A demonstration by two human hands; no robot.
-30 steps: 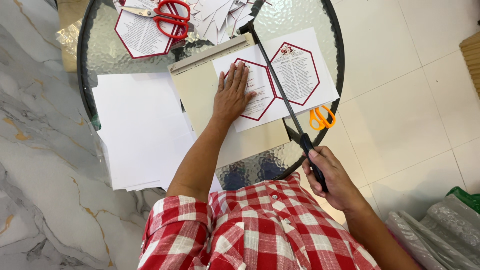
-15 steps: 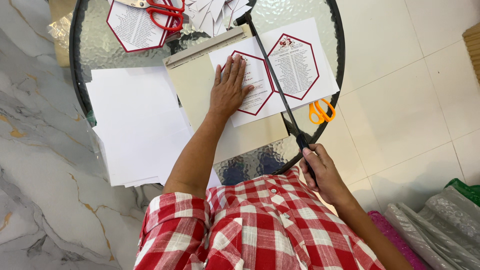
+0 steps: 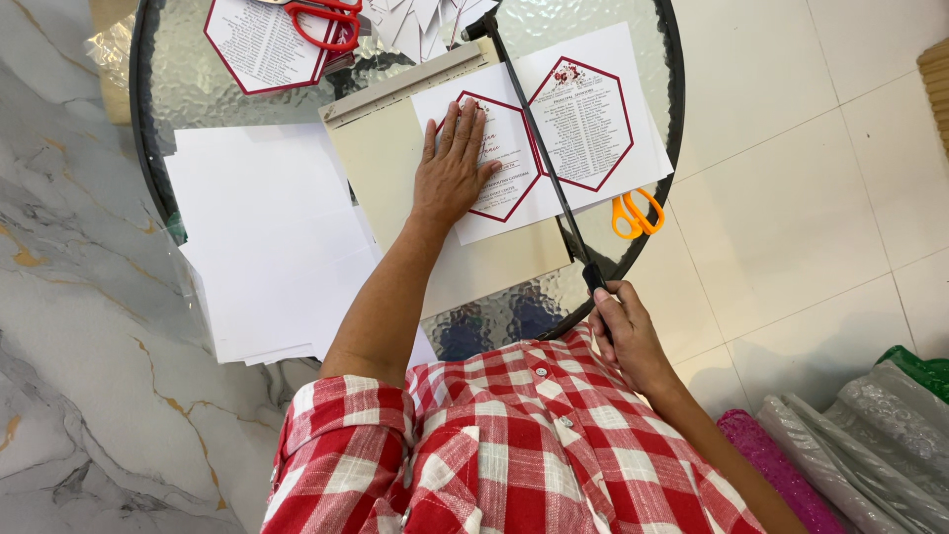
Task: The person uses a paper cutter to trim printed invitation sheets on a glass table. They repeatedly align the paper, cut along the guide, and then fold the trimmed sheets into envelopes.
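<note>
Pressing sheet flat, left hand open; right hand clenched on cutter handle. Risk: fingertips near blade; sheet slip, crooked cut.

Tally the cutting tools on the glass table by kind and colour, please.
Red-handled scissors: 1
Orange-handled scissors: 1
Paper cutter, its blade arm gripped by the right hand while the left hand presses the printed sheet: 1
Total: 3
</note>
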